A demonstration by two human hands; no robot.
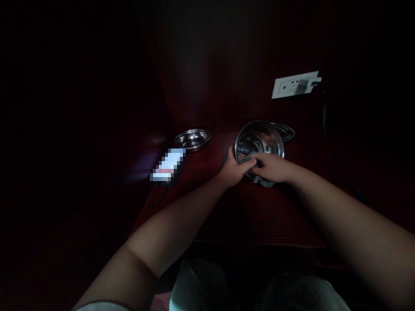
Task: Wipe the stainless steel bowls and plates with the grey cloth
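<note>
A shiny steel pot is tilted with its mouth toward me, above the dark red table. My left hand grips its near left side, the thumb lying over the rim. My right hand is closed on a grey patterned cloth, pressed over the pot's near rim; part of the cloth hangs outside and part shows inside. The fingers of my right hand are partly hidden by the rim and cloth.
A shallow steel bowl stands to the left. Nearer lies a lit phone with a cable. Behind the pot is a round steel lid or dish. A wall socket holds a plug. The room is dim.
</note>
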